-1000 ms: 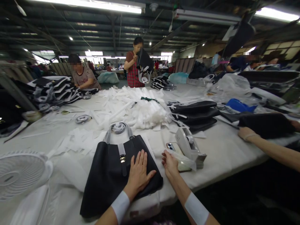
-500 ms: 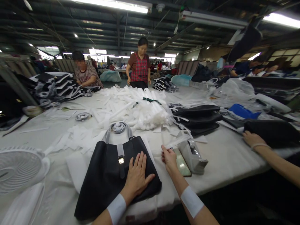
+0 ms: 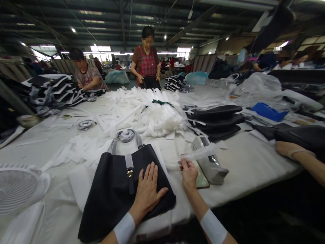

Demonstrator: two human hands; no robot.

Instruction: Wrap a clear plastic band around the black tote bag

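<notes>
A black handbag (image 3: 109, 196) lies on the table in front of me, its two handles wrapped in pale film and a gold clasp on its front strap. My left hand (image 3: 149, 189) rests flat on the bag's right half, fingers stretched out. To the right of the bag, my right hand (image 3: 189, 173) pinches the end of a translucent white strip (image 3: 203, 152). The strip stretches rightward across a grey tape dispenser (image 3: 213, 169). Beside the dispenser, partly behind my right hand, lies a phone (image 3: 202, 179). A coiled, wrapped strap (image 3: 126, 135) sits between the handles.
White foam strips (image 3: 157, 115) are heaped beyond the bag. Black bags (image 3: 215, 122) are stacked at right. A white fan (image 3: 20, 189) stands at left. A co-worker's hand (image 3: 289, 149) touches black material at far right. Two people work across the table, one in a checked apron (image 3: 147, 66).
My right hand has shifted slightly right, and the white strip now shows stretched over the dispenser. My left hand stays on the handbag. The co-worker's hand at right has moved outward.
</notes>
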